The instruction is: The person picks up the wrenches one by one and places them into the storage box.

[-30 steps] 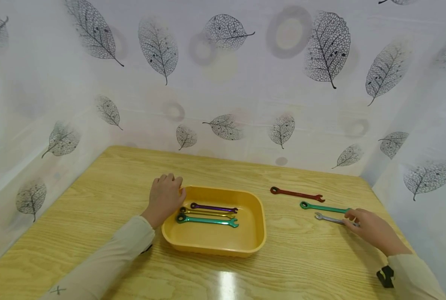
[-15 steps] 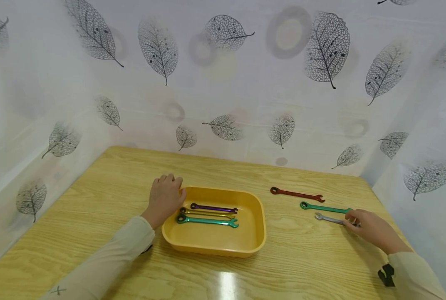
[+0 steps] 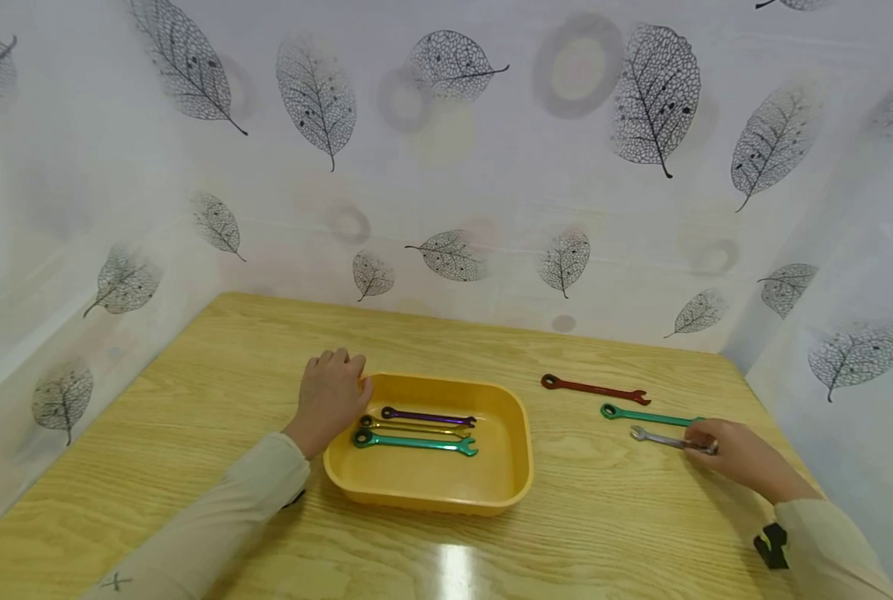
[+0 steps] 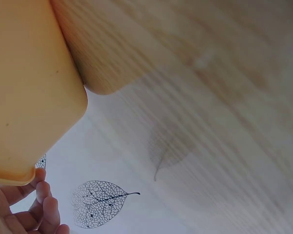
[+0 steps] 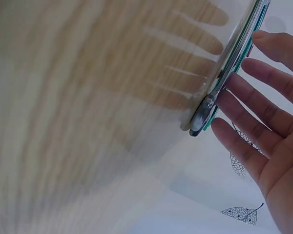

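Note:
My left hand (image 3: 331, 400) grips the far left corner of a yellow plastic tray (image 3: 431, 497), its fingers curled at the rim in the left wrist view. Inside the tray lie a purple wrench (image 3: 427, 416), a gold wrench (image 3: 416, 427) and a green wrench (image 3: 416, 442). Over at the right, my right hand (image 3: 742, 458) is at the ring end of a silver wrench (image 3: 664, 438) on the table. In the right wrist view its fingers are spread and fairly straight, with fingertips at the silver wrench (image 5: 203, 114). A second green wrench (image 3: 652, 415) lies just behind, partly hidden by the hand.
A red wrench (image 3: 596, 388) lies farther back on the wooden table (image 3: 589, 517), between the tray and the right hand. White leaf-print sheeting (image 3: 491, 183) hangs behind the table and along both sides.
My right hand has shifted slightly at the silver wrench, and more of the ring end shows now. The left hand and the tray have not moved.

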`<action>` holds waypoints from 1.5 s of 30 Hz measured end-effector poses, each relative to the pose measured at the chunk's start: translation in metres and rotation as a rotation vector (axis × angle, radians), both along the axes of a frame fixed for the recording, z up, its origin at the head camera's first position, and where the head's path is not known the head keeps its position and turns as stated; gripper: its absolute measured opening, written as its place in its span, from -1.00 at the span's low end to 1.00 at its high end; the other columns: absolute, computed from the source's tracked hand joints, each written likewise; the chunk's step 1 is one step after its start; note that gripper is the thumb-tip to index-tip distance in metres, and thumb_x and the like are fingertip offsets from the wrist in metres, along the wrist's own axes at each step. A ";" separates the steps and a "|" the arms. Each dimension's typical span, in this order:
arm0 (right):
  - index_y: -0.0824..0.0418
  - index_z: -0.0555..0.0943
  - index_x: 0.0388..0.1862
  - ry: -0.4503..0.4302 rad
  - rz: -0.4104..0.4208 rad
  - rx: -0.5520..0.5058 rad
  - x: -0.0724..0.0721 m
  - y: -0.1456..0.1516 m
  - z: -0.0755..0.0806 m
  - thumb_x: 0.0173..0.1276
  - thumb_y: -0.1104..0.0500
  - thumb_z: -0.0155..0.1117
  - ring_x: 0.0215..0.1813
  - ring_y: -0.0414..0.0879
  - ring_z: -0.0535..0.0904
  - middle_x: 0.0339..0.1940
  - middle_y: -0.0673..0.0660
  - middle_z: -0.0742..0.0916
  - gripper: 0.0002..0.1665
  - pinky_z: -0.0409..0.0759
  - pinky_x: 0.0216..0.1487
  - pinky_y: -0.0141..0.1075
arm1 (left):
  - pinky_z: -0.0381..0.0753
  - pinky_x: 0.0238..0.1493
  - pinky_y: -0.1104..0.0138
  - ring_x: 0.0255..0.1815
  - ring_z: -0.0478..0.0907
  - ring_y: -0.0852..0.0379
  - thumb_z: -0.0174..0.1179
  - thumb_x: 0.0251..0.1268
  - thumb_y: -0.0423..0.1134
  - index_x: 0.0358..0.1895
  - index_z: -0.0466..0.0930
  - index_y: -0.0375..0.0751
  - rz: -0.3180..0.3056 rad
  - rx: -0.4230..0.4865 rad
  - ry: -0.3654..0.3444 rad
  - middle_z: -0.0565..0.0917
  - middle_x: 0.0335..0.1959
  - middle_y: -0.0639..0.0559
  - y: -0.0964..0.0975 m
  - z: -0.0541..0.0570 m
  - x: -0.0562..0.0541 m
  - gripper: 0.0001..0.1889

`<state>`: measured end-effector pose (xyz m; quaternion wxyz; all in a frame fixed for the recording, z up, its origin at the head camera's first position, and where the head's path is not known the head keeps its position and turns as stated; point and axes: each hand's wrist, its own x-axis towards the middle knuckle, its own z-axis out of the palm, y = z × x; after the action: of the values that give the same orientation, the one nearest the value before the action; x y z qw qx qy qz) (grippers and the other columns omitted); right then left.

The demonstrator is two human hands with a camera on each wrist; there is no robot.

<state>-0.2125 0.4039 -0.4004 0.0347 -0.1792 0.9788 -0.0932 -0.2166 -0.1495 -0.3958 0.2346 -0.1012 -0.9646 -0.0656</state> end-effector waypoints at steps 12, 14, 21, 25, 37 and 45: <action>0.14 0.66 -0.33 0.032 0.043 -0.034 -0.002 0.003 -0.001 0.07 0.23 0.39 -0.43 -0.39 0.45 -0.44 -0.10 0.63 -0.86 0.48 -0.41 -0.38 | 0.52 -0.24 0.08 -0.39 0.49 -0.06 0.20 0.15 -0.17 -0.42 0.56 -0.20 0.002 0.006 -0.010 0.56 -0.46 -0.11 0.000 0.001 0.000 -0.84; 0.15 0.67 -0.33 0.022 0.041 -0.035 -0.003 0.003 -0.002 0.07 0.23 0.39 -0.43 -0.38 0.45 -0.44 -0.09 0.64 -0.85 0.48 -0.41 -0.38 | 0.52 -0.24 0.08 -0.39 0.49 -0.06 0.20 0.15 -0.18 -0.42 0.56 -0.21 -0.001 0.011 -0.006 0.56 -0.46 -0.11 0.000 0.001 0.000 -0.85; 0.18 0.68 -0.31 -0.001 0.039 -0.044 -0.006 0.006 -0.003 0.04 0.26 0.40 -0.44 -0.39 0.46 -0.44 -0.09 0.65 -0.82 0.48 -0.42 -0.39 | 0.50 -0.23 0.08 -0.39 0.48 -0.06 0.19 0.15 -0.18 -0.42 0.56 -0.21 -0.003 0.022 -0.014 0.56 -0.46 -0.12 0.000 0.001 0.000 -0.84; 0.17 0.68 -0.32 0.007 0.048 -0.064 -0.007 0.008 -0.004 0.03 0.29 0.40 -0.44 -0.41 0.47 -0.45 -0.10 0.65 -0.82 0.49 -0.41 -0.39 | 0.49 -0.24 0.08 -0.39 0.48 -0.06 0.19 0.15 -0.17 -0.43 0.55 -0.20 -0.004 0.022 -0.017 0.56 -0.46 -0.12 -0.001 0.000 -0.001 -0.83; 0.16 0.70 -0.31 -0.026 -0.002 -0.116 -0.009 0.021 -0.004 0.02 0.23 0.42 -0.35 -0.35 0.56 -0.33 0.03 0.71 -0.80 0.56 -0.34 -0.41 | 0.49 -0.25 0.08 -0.41 0.46 -0.05 0.19 0.15 -0.17 -0.46 0.53 -0.19 -0.002 0.024 -0.017 0.53 -0.48 -0.10 -0.001 0.000 -0.001 -0.83; 0.18 0.73 -0.30 -0.075 -0.063 -0.159 -0.008 0.024 -0.002 0.02 0.22 0.42 -0.30 -0.39 0.56 -0.21 0.19 0.71 -0.79 0.56 -0.34 -0.44 | 0.48 -0.25 0.08 -0.41 0.46 -0.05 0.19 0.15 -0.17 -0.45 0.53 -0.19 0.000 0.020 -0.017 0.53 -0.48 -0.10 -0.001 0.000 -0.001 -0.84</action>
<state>-0.2209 0.4283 -0.4025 0.0541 -0.1469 0.9715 -0.1781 -0.2177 -0.1505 -0.3960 0.2276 -0.0981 -0.9658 -0.0762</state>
